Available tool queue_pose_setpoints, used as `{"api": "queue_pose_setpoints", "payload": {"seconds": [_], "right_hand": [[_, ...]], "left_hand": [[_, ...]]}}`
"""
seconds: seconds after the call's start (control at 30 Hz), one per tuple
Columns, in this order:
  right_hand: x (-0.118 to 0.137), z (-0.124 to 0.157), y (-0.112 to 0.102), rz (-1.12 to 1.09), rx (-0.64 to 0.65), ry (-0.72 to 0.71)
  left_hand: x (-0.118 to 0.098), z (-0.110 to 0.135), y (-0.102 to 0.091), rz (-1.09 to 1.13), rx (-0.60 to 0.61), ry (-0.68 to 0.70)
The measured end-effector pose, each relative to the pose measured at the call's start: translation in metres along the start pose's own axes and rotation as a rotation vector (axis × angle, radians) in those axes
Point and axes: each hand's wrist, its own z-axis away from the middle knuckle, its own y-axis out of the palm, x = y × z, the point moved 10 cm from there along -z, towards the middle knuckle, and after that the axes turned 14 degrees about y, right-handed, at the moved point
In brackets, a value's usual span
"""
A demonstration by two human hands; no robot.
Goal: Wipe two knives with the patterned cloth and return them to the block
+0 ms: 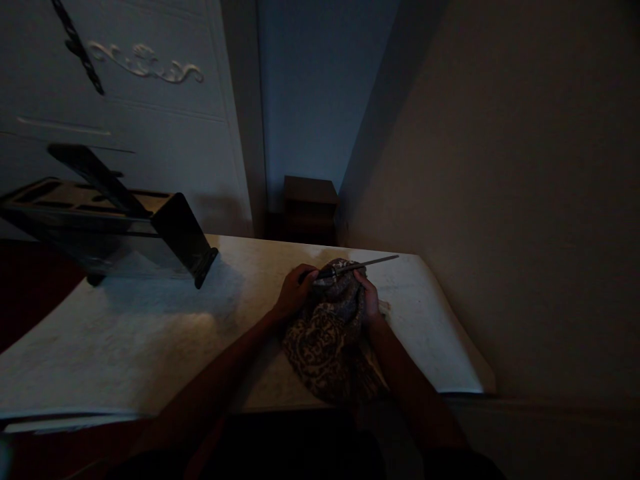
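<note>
My left hand (pixel 294 291) is closed round the black handle of a slim knife (pixel 376 261), whose narrow blade points right and slightly up. A brown and cream patterned cloth (pixel 320 343) lies bunched below the knife and spreads down toward the table's front edge. On the cloth's right side, my right hand (pixel 371 299) grips its upper folds, with the thumb near the blade. The folds partly hide the fingers of that hand. Dim light leaves the finer details of the knife unclear.
A slotted knife block (pixel 145 233) with black ends and one thick black handle sticking up stands at the left of the pale table (pixel 240 333). Behind are a white ornamented door (pixel 165 133) and a small brown cabinet (pixel 311 191). A plain wall (pixel 525 200) rises on the right.
</note>
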Motion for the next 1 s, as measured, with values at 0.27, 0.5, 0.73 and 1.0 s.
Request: {"api": "queue_pose_setpoints", "payload": {"seconds": [0.27, 0.5, 0.73, 1.0], "right_hand": [[0.001, 0.005, 0.004, 0.046, -0.025, -0.019], [-0.001, 0.003, 0.0, 0.016, -0.042, 0.002], [-0.003, 0.006, -0.003, 0.013, -0.085, 0.003], [-0.001, 0.008, -0.001, 0.067, -0.085, -0.033]], "left_hand": [[-0.007, 0.0, 0.0, -0.109, 0.044, 0.123], [-0.009, 0.002, 0.004, -0.225, 0.09, 0.21], [-0.013, 0.002, 0.006, -0.252, 0.103, 0.232], [-0.019, 0.003, 0.005, -0.266, 0.117, 0.223]]}}
